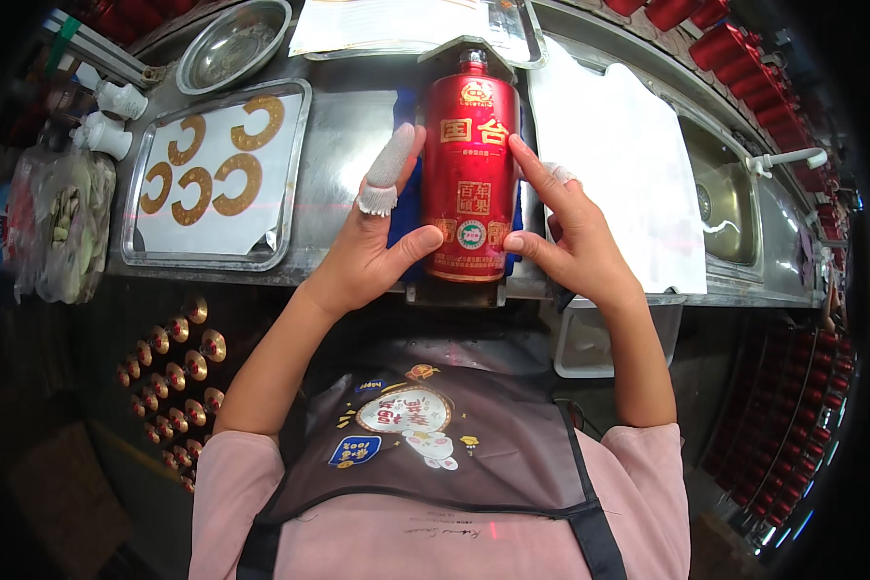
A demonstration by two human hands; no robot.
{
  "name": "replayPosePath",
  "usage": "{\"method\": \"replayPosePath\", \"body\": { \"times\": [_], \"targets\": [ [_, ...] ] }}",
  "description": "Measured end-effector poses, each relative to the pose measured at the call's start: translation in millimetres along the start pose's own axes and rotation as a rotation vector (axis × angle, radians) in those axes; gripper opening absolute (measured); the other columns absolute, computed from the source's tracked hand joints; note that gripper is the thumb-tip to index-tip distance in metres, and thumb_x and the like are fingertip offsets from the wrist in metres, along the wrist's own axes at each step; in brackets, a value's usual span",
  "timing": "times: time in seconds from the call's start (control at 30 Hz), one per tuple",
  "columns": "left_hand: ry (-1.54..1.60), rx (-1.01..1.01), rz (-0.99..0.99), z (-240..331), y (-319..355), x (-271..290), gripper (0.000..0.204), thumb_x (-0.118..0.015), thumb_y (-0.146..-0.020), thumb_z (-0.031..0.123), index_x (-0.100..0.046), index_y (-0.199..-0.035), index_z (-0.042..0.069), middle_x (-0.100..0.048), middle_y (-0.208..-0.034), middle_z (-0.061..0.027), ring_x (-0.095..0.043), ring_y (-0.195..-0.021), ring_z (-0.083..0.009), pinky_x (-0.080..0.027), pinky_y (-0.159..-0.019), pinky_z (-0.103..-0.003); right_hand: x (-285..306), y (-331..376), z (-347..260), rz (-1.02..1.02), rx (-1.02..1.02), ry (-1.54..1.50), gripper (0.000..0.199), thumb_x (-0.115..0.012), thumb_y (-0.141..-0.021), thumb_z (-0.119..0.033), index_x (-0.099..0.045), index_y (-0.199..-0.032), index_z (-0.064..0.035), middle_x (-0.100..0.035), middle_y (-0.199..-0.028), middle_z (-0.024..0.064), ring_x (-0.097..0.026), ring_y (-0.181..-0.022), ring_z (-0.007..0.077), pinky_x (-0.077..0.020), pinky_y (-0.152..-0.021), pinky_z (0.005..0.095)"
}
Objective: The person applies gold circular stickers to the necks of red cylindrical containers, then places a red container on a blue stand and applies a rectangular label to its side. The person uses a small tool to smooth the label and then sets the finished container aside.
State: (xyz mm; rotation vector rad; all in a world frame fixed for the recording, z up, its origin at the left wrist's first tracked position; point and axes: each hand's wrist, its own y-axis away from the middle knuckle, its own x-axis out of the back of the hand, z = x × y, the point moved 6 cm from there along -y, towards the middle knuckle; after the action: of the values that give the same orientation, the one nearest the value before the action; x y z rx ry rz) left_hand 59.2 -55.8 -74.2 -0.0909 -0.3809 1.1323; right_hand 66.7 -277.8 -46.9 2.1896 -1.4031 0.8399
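Observation:
A glossy red bottle [472,184] with gold print lies with its neck away from me on a stand padded with blue cloth. My left hand [372,227] is along its left side, the thumb on its lower front and a long finger in a white finger cover near its edge. On the other side, my right hand [575,222] has its thumb and forefinger against the bottle. One of its fingers also wears a white cover. Both hands hold the bottle between them; the fingers underneath are partly hidden.
To the left, a metal tray [295,174] holds a white sheet with several gold C-shaped pieces [237,184]. A metal bowl [232,43] stands behind it. A white sheet [614,164] covers the counter at right, beside a sink [720,193] with a white tap [788,161].

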Motion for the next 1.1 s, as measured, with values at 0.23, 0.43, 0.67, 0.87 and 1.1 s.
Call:
{"method": "replayPosePath", "body": {
  "times": [0.23,0.43,0.67,0.87,1.1],
  "targets": [
    [-0.132,-0.022,-0.025,4.9,0.8,3.8,0.097,-0.070,-0.097,0.034,-0.006,-0.166,0.010,-0.018,-0.171,-0.0138,-0.013,-0.159,-0.0273,-0.011,-0.127,-0.043,2.6,4.8,-6.5,-0.011,-0.067,-0.101,0.086,-0.079,-0.086,-0.042,-0.037,-0.160,-0.0322,-0.062,-0.129,0.0151,-0.058,-0.101,0.0264,-0.0489,-0.087,0.0398],
    [-0.007,0.024,-0.045,-4.7,-4.0,1.1,0.099,-0.071,-0.097,0.034,-0.004,-0.166,0.012,-0.017,-0.172,-0.0119,-0.011,-0.159,-0.0271,-0.010,-0.128,-0.043,-7.6,5.4,-12.3,0.045,0.045,-0.068,0.097,-0.082,-0.081,-0.053,-0.035,-0.162,-0.0268,-0.061,-0.122,0.0111,-0.049,-0.089,0.0180,-0.0442,-0.068,0.0302],
    [0.022,0.092,-0.044,-11.0,-1.9,4.2,0.098,-0.068,-0.098,0.039,-0.003,-0.166,0.013,-0.016,-0.172,-0.0110,-0.010,-0.159,-0.0275,-0.009,-0.127,-0.043,-4.0,5.6,-9.7,0.036,0.061,-0.076,0.098,-0.081,-0.082,-0.054,-0.033,-0.163,-0.0274,-0.059,-0.133,0.0137,-0.053,-0.092,0.0191,-0.0464,-0.071,0.0299],
    [0.000,0.134,-0.028,-21.1,0.3,2.0,0.096,-0.062,-0.100,0.048,-0.003,-0.166,0.012,-0.020,-0.172,-0.0110,-0.010,-0.159,-0.0275,-0.005,-0.126,-0.045,-5.6,2.4,4.5,0.052,-0.071,-0.167,0.093,-0.076,-0.086,-0.054,-0.032,-0.163,-0.0272,-0.053,-0.152,0.0128,-0.048,-0.083,0.0211,-0.0447,-0.073,0.0326],
    [0.080,0.146,-0.025,-29.1,0.9,-0.8,0.097,-0.062,-0.099,0.050,-0.003,-0.166,0.012,-0.023,-0.171,-0.0106,-0.011,-0.159,-0.0282,-0.004,-0.126,-0.045,-7.5,2.6,11.3,0.031,-0.057,-0.171,0.101,-0.081,-0.082,-0.056,-0.030,-0.164,-0.0274,-0.053,-0.148,0.0158,-0.054,-0.106,0.0181,-0.0493,-0.066,0.0255]
  ]
}}
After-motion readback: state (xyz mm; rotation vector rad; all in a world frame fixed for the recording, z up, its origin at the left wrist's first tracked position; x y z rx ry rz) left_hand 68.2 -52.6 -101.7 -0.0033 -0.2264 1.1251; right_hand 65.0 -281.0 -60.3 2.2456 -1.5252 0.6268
